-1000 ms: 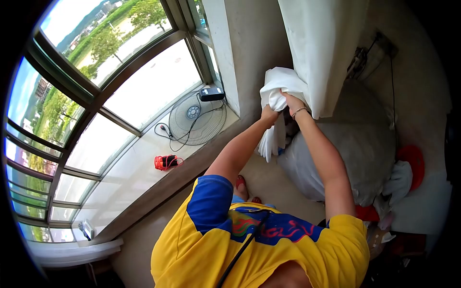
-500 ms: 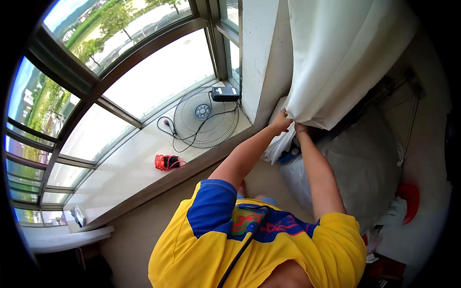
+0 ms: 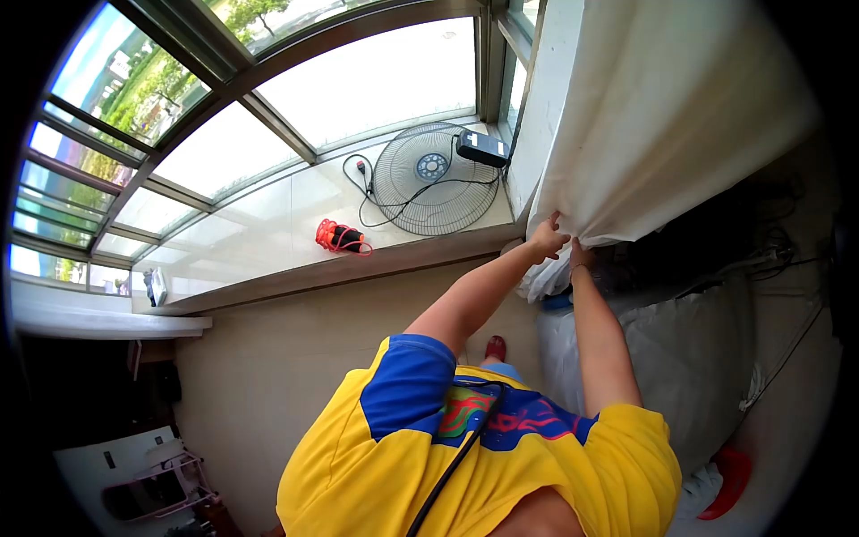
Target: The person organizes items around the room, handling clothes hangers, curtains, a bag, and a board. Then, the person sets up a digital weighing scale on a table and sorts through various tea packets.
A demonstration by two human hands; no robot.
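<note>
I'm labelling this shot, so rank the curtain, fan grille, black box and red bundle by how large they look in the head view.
1. Curtain
2. Fan grille
3. Black box and red bundle: too alike to rank.

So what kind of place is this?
Probably a room in someone's home, beside a window: a long white cloth curtain hangs there, a round wire fan cover lies on the pale shiny windowsill, and trees show outside.

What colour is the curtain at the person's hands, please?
The curtain is plain off-white, with no visible pattern; the head view shows it best.
</note>
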